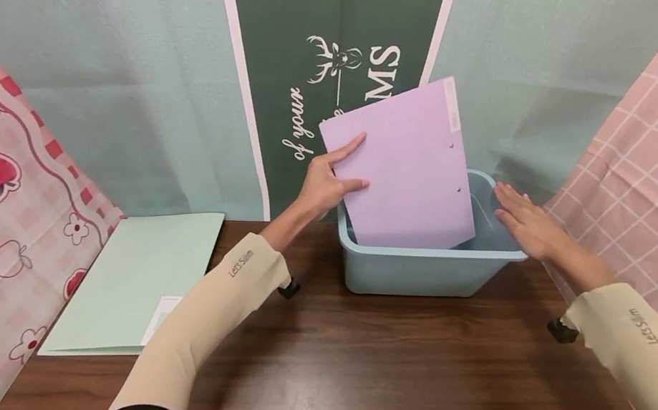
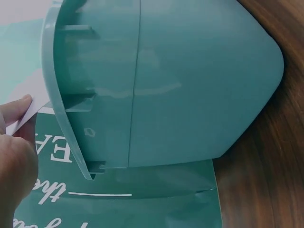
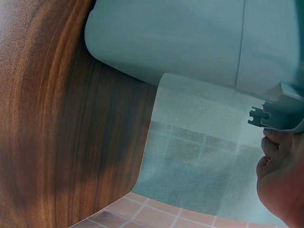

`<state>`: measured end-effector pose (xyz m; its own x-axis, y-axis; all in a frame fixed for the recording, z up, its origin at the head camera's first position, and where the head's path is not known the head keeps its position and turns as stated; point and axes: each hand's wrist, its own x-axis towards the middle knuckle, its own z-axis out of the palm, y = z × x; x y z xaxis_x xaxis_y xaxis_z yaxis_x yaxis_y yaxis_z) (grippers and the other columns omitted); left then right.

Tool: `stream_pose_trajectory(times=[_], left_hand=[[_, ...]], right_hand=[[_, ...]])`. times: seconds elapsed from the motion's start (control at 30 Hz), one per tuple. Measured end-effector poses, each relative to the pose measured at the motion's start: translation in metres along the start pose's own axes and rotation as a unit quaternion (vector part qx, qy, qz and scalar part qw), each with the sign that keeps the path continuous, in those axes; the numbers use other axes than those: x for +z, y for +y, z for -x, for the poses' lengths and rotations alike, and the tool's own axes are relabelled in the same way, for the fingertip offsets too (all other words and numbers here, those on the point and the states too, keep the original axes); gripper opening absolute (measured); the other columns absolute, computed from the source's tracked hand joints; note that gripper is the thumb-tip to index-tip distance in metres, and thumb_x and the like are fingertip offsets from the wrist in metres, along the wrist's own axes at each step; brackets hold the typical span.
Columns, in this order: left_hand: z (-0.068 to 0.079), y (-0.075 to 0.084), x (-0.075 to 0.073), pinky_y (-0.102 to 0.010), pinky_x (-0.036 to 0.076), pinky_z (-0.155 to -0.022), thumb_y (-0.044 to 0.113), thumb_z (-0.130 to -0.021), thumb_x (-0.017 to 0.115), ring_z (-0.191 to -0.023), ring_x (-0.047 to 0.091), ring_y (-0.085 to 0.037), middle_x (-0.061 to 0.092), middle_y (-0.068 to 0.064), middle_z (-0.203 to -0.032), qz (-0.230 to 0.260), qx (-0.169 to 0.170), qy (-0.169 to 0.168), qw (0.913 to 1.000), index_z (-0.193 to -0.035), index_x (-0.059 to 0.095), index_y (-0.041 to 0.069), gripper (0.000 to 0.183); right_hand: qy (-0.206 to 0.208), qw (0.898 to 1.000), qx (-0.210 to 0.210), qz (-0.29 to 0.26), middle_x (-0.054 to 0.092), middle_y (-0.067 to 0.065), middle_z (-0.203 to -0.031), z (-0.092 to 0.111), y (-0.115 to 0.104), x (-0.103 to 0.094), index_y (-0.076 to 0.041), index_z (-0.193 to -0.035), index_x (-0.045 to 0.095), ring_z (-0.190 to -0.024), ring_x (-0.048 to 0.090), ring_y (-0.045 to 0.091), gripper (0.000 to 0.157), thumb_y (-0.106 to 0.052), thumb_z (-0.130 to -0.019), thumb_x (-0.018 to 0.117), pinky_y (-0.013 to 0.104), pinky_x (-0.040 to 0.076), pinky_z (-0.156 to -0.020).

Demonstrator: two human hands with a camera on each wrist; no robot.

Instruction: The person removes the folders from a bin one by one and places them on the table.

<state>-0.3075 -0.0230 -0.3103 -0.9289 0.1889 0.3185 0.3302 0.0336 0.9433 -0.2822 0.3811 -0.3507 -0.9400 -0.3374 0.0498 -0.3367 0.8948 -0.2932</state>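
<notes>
A lilac file folder [image 1: 402,174] with a white label and two small metal studs stands tilted, its lower part inside a blue plastic bin [image 1: 415,274]. My left hand [image 1: 326,183] pinches the folder's left edge, thumb and fingers on either side of it. In the left wrist view the same hand [image 2: 16,142] holds the folder's pale edge just beyond the bin's rim. My right hand [image 1: 528,224] lies against the bin's right rim with its fingers extended. From the right wrist view, that hand [image 3: 285,166] touches the rim's underside area; part of it is cut off.
A pale green folder [image 1: 141,275] with a white label lies on the brown wooden table [image 1: 379,373] at left. Behind the bin hangs a green cloth [image 1: 335,10] with white lettering. Pink patterned cloths border the left and right sides.
</notes>
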Motion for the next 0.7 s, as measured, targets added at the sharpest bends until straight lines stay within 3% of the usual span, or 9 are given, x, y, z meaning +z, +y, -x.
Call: stream_pose_trajectory(times=[0.37, 0.7], left_hand=[[0.008, -0.004, -0.006, -0.030, 0.047, -0.101, -0.014, -0.070, 0.079, -0.127, 0.052, -0.010, 0.051, 0.007, -0.145, 0.075, 0.025, 0.037, 0.9961, -0.139, 0.056, 0.020, 0.079], [0.012, -0.004, -0.010, -0.028, 0.043, -0.104, -0.014, -0.072, 0.078, -0.132, 0.046, -0.008, 0.051, 0.011, -0.144, 0.115, 0.038, 0.066, 0.9905, -0.141, 0.053, 0.018, 0.080]], right_hand=[[-0.002, 1.000, -0.001, 0.000, 0.007, 0.019, -0.162, 0.000, 0.001, 0.000, 0.001, -0.155, 0.012, -0.150, 0.000, 0.033, 0.060, -0.034, -0.108, 0.026, 0.042, -0.006, -0.121], [-0.004, 1.000, 0.001, -0.002, 0.005, 0.018, -0.162, 0.000, 0.003, 0.001, -0.001, -0.155, 0.010, -0.150, -0.001, 0.032, 0.061, -0.034, -0.107, 0.027, 0.041, -0.007, -0.121]])
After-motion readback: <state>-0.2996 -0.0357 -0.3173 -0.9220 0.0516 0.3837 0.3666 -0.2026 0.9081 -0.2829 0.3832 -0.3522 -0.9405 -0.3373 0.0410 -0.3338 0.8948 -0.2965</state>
